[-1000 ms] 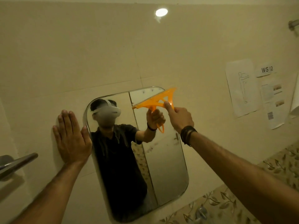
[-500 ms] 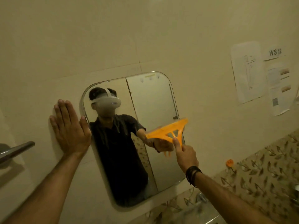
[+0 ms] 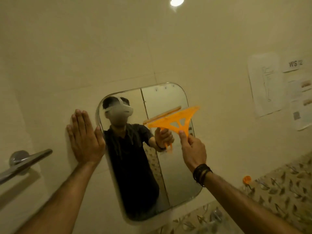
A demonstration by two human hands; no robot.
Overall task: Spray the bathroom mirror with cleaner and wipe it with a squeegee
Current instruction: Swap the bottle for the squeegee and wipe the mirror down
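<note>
The left hand (image 3: 85, 138) lies flat and released on the cream wall tile, fingers together and pointing up, thumb just touching the left edge of the bathroom mirror (image 3: 170, 102). The right hand (image 3: 194, 150), arm extended, grasps the handle of the orange squeegee (image 3: 175, 120), whose tilted blade meets the mirror's upper right part.

single head-worn view — close to the wall, tilted upward at the mirror (image 3: 152, 149) and ceiling light (image 3: 176, 1)
</note>
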